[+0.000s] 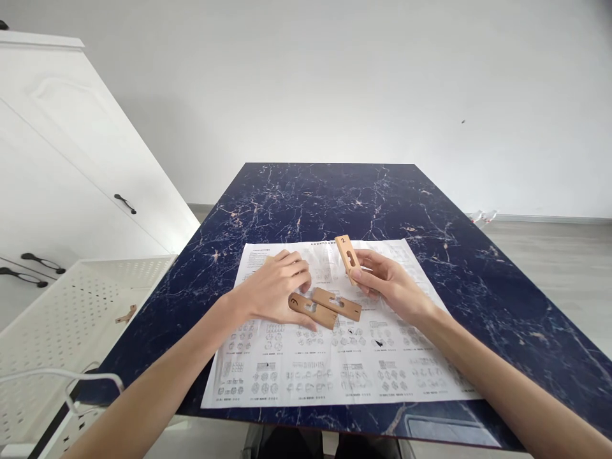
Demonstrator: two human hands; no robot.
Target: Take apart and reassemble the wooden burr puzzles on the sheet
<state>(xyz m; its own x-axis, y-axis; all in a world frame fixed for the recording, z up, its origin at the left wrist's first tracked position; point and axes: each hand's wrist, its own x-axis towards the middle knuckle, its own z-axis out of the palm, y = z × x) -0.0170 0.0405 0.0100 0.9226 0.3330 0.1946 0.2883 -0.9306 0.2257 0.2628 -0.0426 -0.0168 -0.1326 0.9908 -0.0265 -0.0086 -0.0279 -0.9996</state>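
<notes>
Nearest my camera, the left forearm [186, 363] and right forearm [507, 376] reach in over the near part of the dark blue marbled worktop [315, 204]. Beyond its far edge I have a pale wall [335, 83]; past its left edge stands a white cabinet [71, 153] with dark handles. A white perforated bin [29, 338] sits beside the left edge, and a white tube [62, 371] cuts across my view of the near left corner.

A printed sheet [430, 382] covers much of the near half of the worktop, close to the near edge. Over it, the left hand [275, 290] lies palm down, fingers bent, blocking part of the print; I cannot tell whether it grips anything. The right hand [389, 284] pinches the block marked 2 [345, 256] between thumb and fingers, held tilted over the sheet.

In the sheet's middle, the block marked 3 [321, 313] lies slotted and flat, partly hidden by the left hand. Just beside it, toward the worktop's right edge, is the block marked 1 [345, 306]. A sliver of wood [270, 260] shows past the left hand's far side.
</notes>
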